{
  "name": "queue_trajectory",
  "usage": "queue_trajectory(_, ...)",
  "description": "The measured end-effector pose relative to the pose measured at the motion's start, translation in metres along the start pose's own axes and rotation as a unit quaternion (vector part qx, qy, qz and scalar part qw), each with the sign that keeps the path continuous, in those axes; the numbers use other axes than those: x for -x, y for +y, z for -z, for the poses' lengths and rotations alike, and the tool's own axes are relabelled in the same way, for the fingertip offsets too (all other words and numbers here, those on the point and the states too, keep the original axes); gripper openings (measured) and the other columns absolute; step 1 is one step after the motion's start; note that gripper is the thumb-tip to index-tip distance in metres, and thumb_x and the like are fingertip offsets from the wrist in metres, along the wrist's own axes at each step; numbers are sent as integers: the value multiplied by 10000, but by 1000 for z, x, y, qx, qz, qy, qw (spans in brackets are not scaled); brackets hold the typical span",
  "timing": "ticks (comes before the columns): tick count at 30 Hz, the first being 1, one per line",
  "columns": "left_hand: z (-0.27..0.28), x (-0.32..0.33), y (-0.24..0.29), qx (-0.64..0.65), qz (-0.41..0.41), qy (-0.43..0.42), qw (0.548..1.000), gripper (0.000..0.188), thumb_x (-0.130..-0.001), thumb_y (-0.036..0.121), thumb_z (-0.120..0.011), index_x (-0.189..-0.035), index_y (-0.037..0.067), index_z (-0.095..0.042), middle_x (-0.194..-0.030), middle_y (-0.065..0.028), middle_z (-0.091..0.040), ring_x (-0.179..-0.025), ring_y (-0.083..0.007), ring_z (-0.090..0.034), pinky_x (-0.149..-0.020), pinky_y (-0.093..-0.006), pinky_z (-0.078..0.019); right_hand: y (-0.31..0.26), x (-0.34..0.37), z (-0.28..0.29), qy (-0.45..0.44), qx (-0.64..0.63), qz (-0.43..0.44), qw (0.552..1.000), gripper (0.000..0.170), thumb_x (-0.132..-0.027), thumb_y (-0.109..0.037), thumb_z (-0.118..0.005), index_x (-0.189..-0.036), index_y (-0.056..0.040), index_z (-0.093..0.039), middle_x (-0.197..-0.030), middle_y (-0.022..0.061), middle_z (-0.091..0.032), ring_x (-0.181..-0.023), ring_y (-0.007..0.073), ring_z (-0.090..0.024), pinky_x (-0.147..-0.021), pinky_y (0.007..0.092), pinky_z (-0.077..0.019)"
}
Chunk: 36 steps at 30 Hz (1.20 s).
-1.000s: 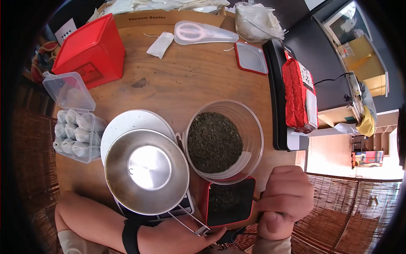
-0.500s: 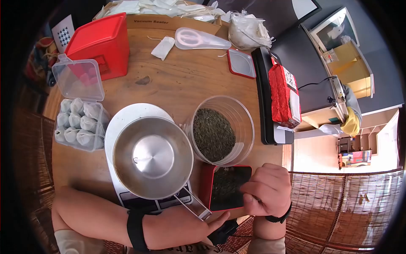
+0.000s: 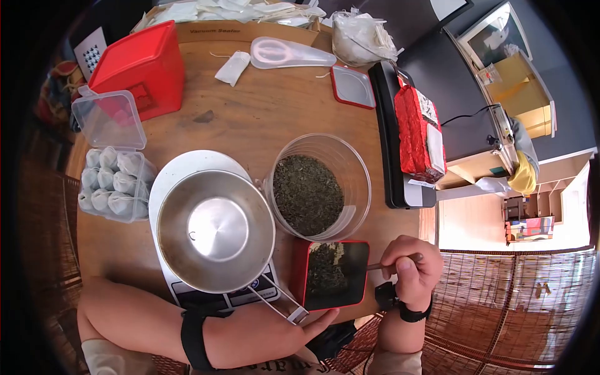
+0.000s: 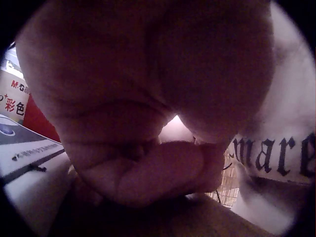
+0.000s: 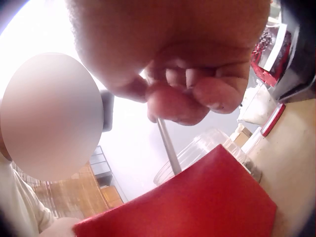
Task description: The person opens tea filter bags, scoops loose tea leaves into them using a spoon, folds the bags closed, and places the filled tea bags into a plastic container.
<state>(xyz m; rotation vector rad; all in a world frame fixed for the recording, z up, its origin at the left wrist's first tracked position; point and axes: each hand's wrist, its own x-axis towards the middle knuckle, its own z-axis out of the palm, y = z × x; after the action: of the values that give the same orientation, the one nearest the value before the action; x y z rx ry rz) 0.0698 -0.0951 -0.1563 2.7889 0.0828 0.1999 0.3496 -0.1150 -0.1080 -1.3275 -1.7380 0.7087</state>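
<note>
The right hand [image 3: 412,269] has a narrow pinch on a thin brown stick [image 3: 375,267], one end poking out past the thumb. The other end runs in over the rim of a red tin [image 3: 300,278]; I cannot make out its tip. The tin stands at the near edge of the bench [image 3: 250,119], with dark dried leaves [image 3: 322,275] inside, heaped to the left.

The left hand [image 3: 265,334] lies close by the tin's near side, one digit pointing along it, and the wire handle of a steel pan [image 3: 215,231] passes above it. Its fingers look bent from the wrist, but I cannot tell whether they hold anything.

That pan sits on a white scale [image 3: 194,161], left of the tin. Just beyond the tin is a clear tub [image 3: 357,200] with more of the same dark stuff. Over to the left, a box [image 3: 109,119] with its lid up is packed with white pouches [image 3: 112,181], a red bin [image 3: 140,75] behind it. Farther back I see a single teabag [image 3: 233,67], scissors [image 3: 290,53] in a clear case and a red-edged lid [image 3: 353,86]. A shiny red pack [image 3: 415,131] rests on a black machine [image 3: 389,125] at the right.
</note>
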Motion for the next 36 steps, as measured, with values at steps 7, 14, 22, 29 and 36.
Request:
queue_trajectory(7, 8, 0, 6, 10, 22, -54, 998, 640, -887, 81, -504, -1526, 82, -467, -1130, -246, -711, -478, -86, -535, -352, -270, -354, 12, 29, -9, 68, -178, -97, 977, 167, -1006, -52, -552, -944, 63, -658, -790, 106, -675, -630, 133, -662, -573, 247, -516)
queue_trajectory(14, -7, 3, 4, 34, 17, 5, 999, 609, -930, 92, -487, -1535, 49, -429, -691, -33, -566, -374, -136, -454, -320, -324, -324, 17, 0, 9, -99, -172, -167, 966, 110, -978, -2, -604, -1044, 54, -671, -838, 71, -667, -697, 93, -630, -632, 232, -499)
queue_trajectory(22, -17, -2, 4, 98, 9, 19, 995, 633, -867, -53, -507, -1495, -23, -432, -1412, -195, -584, -1181, -238, -668, -916, -321, -598, 44, 3, 14, -128, -311, -164, 927, 146, -977, -24, -648, -1102, 51, -633, -896, 107, -682, -710, 120, -639, -643, 263, -512)
queue_trajectory(29, 17, -13, -6, -540, -232, -79, 805, 624, -823, -138, -447, -1444, -82, -454, -1472, -178, -520, -1389, -260, -512, -1222, -388, -386, 55, -2, 17, -152, -353, -127, 914, 202, -990, -93, -636, -1035, 95, -695, -933, 161, -708, -724, 154, -677, -662, 263, -536)
queue_trajectory(36, 28, -19, -10, -515, -265, -91, 810, 612, -811, -122, -437, -1418, -74, -497, -1471, -188, -514, -1387, -278, -511, -1202, -386, -415, 51, -8, 13, -164, -328, -125, 922, 229, -993, -111, -622, -1009, 90, -730, -875, 149, -704, -704, 149, -668, -618, 255, -524)
